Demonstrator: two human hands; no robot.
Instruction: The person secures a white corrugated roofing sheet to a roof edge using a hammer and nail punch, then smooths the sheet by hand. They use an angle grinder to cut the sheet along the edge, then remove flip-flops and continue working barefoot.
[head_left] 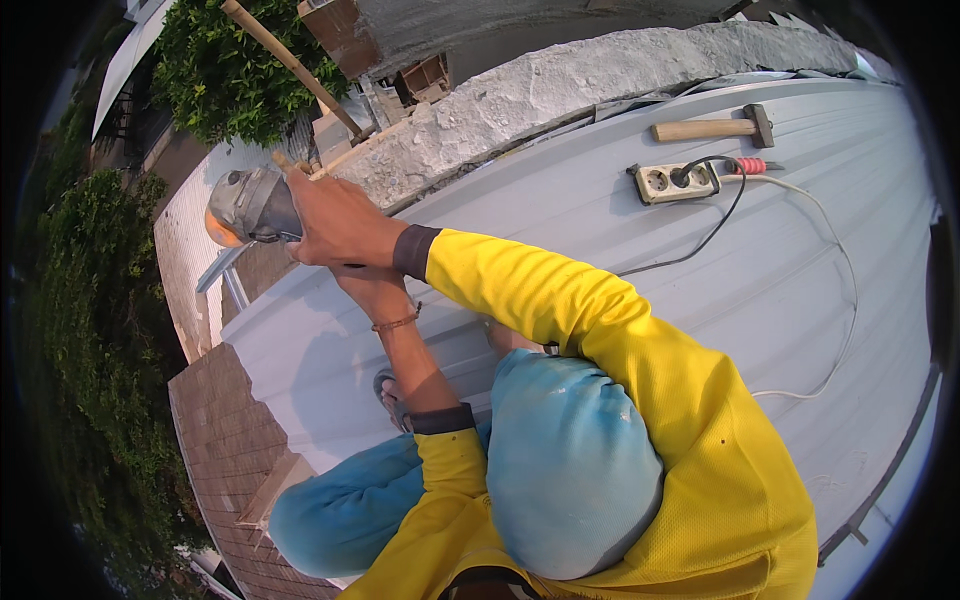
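Out at the left edge of the metal roof I hold an angle grinder (262, 207) with a grey head and an orange part at its far left. My right hand (348, 222) is closed round its body from above. Just below it, my left hand (372, 288) also grips the tool, its fingers mostly hidden behind the right hand. A blurred orange shape at the grinder's front hides the disc from clear sight. The grinder is held up beside the broken end of a rough concrete wall top (520, 98).
I crouch on grey corrugated metal sheeting (590, 210). To the right lie a hammer (715, 129), a white power strip (675, 184) with a black plug, a red-handled tool (750, 166) and a white cable (850, 275). A wooden pole (290, 65) leans beyond the wall. The roof drops off at left.
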